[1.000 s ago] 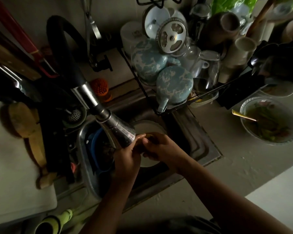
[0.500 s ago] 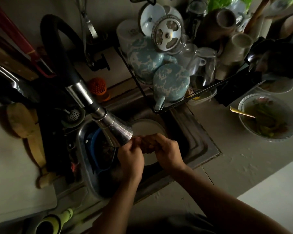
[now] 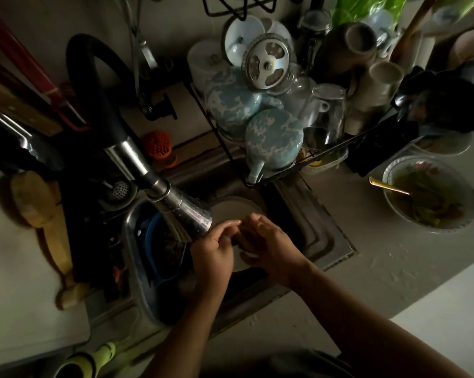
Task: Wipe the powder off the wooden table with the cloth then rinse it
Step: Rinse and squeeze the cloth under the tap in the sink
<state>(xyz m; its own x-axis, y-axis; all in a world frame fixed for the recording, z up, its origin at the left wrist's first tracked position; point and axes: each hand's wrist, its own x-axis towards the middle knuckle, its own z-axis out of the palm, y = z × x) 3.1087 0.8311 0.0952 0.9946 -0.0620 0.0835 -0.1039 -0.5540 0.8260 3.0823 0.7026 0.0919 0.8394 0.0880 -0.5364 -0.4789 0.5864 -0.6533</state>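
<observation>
Both hands over the sink, just under the chrome spray head of the black hose faucet. Left hand and right hand pressed together, fingers curled inward; grip on each is tight around a small dark wad, the cloth. It's mostly hidden between the palms, only a sliver shows. A pale plate sits in the basin directly below the hands. Dim light, can't tell whether water is running. Dish rack with blue mottled teapots behind the sink. Bowl with a spoon on the tabletop, well to the right.
</observation>
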